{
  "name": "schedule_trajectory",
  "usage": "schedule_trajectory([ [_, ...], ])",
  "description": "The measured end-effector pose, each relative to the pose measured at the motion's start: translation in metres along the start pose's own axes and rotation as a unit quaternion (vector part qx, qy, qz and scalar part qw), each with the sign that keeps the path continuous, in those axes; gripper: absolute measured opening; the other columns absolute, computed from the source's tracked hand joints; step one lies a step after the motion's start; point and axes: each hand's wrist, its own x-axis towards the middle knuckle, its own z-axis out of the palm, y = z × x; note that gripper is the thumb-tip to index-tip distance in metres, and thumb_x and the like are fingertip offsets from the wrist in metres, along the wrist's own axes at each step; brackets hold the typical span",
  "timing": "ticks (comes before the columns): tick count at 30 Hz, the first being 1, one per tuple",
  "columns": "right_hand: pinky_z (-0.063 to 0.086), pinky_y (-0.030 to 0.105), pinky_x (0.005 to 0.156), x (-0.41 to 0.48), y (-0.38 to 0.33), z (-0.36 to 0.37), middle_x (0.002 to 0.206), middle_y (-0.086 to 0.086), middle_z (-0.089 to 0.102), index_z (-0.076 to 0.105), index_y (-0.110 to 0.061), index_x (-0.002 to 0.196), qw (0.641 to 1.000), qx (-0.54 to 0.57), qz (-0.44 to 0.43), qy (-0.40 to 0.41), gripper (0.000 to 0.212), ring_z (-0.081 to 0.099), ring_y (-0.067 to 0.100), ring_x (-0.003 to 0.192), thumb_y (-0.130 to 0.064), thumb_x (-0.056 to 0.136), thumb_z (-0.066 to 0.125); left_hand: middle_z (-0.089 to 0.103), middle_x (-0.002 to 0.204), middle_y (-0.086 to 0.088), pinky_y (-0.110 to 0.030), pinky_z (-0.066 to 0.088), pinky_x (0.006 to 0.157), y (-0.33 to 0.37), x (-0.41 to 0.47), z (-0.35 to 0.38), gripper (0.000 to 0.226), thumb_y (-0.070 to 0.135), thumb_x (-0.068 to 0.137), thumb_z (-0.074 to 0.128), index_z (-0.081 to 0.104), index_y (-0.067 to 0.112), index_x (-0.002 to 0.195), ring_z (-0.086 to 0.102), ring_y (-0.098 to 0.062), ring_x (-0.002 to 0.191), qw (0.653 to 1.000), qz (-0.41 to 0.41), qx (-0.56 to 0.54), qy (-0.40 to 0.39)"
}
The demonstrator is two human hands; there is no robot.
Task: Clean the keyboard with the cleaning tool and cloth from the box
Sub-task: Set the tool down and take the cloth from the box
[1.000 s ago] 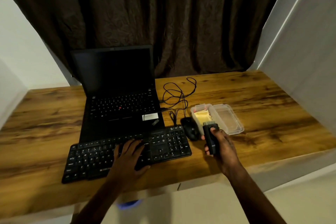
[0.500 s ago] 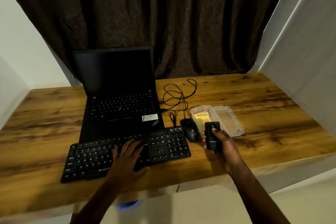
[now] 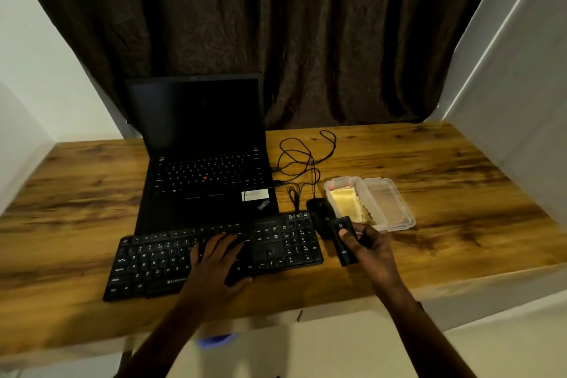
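Cleaning tool [image 3: 345,255] nearer keyboard [image 3: 153,267], gripped by right hand [image 3: 372,250].

My left hand [image 3: 214,261] covers the middle of the keyboard [image 3: 147,261]; its left keys are reachable. The mouse [image 3: 319,209], box [image 3: 333,186] and cable [image 3: 294,195] crowd beside its right end, and the laptop [image 3: 208,175] stands just behind.

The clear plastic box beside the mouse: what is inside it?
A yellow cloth lies in the plastic box, covering its floor. The open lid beside it looks bare. Anything under the cloth is hidden, and the right hand with the cleaning tool covers the near end.
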Motion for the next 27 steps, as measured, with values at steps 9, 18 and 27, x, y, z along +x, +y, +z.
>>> schedule_trajectory([
  [9, 0.054, 0.058, 0.089, -0.003, 0.055, 0.002, 0.104, -0.001, 0.072, 0.06, -0.024, 0.093, 0.998, -0.058, 0.004, 0.037, 0.046, 0.067, 0.02, 0.103, -0.049, 0.064, 0.086, 0.048, 0.144, -0.005, -0.063, 0.022, 0.11, 0.001, 0.001, -0.003, 0.076, 0.072, 0.082, 0.046, 0.057, 0.019, 0.136, 0.028, -0.022, 0.139, 1.0, 0.009, 0.009, 0.007],
  [18, 0.051, 0.037, 0.088, 0.002, 0.05, 0.006, 0.105, 0.004, 0.066, 0.062, -0.021, 0.103, 0.97, -0.224, -0.02, 0.093, 0.035, 0.061, 0.026, 0.105, -0.038, 0.079, 0.081, 0.053, 0.139, -0.007, -0.067, 0.03, 0.103, 0.001, 0.002, -0.005, 0.076, 0.072, 0.082, 0.045, 0.06, 0.017, 0.133, 0.032, -0.024, 0.136, 1.0, 0.015, 0.017, 0.015],
  [27, 0.056, 0.04, 0.086, 0.013, 0.073, -0.009, 0.107, -0.007, 0.069, 0.064, -0.037, 0.118, 0.924, -0.376, -0.005, 0.074, 0.077, 0.062, 0.018, 0.103, -0.093, 0.072, 0.037, 0.049, 0.142, -0.006, -0.066, 0.024, 0.105, -0.002, 0.002, -0.002, 0.077, 0.073, 0.083, 0.044, 0.056, 0.019, 0.136, 0.029, -0.023, 0.137, 1.0, 0.016, 0.012, 0.006],
])
